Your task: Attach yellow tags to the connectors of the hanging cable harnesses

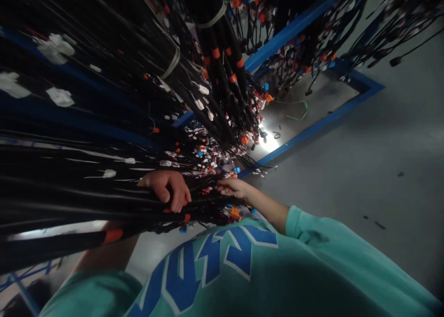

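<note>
Thick bundles of black cable harnesses (pixel 86 192) hang from a blue rack, with orange, white and blue connectors at their ends. My left hand (pixel 169 189) is closed round one bundle near an orange band. My right hand (pixel 231 187) reaches into the cluster of connector ends (pixel 208 155); its fingers are buried among the wires, so its grip is hidden. My teal shirt with blue lettering (pixel 243 266) fills the bottom of the view.
A blue rack frame (pixel 312 123) rests on the grey concrete floor (pixel 381 169). A loose green wire (pixel 298 111) and small scraps lie inside the frame, beside a bright light patch. More harnesses hang at the top right.
</note>
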Available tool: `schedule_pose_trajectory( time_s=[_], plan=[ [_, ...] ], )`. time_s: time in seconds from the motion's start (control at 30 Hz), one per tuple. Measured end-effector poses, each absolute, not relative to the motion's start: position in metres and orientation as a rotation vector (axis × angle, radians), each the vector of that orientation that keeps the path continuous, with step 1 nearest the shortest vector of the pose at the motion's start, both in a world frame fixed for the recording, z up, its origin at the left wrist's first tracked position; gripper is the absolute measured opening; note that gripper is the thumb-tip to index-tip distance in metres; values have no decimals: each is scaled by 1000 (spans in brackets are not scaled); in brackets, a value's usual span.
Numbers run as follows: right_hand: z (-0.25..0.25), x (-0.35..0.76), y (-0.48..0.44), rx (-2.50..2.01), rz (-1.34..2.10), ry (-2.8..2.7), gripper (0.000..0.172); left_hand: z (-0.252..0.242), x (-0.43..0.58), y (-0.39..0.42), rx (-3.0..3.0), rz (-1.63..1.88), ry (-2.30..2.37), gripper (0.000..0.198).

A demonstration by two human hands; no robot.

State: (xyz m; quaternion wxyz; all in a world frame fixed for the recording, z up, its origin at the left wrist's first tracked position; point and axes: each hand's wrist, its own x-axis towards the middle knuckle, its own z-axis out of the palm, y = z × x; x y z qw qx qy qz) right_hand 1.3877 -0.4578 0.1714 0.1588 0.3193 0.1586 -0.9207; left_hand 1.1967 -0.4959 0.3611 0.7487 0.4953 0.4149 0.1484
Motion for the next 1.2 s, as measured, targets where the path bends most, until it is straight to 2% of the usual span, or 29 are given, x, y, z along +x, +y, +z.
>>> schedule_pose_trajectory(
  time_s=[0.1,0.17,0.37,0.57,0.77,0.83,0.93,1.03,1.2],
  plan=[
    [162,1369,-452,846,-2584,322,40,360,1197,-495,1069,109,718,31],
    [157,1358,-453,823,-2567,260,45,359,1196,-497,1058,103,728,30],
    [152,1325,-461,890,-2636,140,15,355,1193,-515,1054,295,880,36],
    [180,1340,-454,1029,-3059,-96,16,350,1175,-518,1058,327,756,37],
    [199,1393,-443,884,-3342,-340,8,344,1169,-509,1065,402,661,37],
    [200,1403,-443,828,-3426,-345,18,343,1172,-505,1097,458,583,34],
    [203,1410,-445,879,-3603,15,31,343,1177,-499,1127,478,493,29],
    [211,1420,-446,833,-3677,713,37,342,1178,-496,1149,466,440,29],
    [236,1441,-450,586,-3338,1903,29,344,1177,-496,1155,446,491,33]
  ],
)
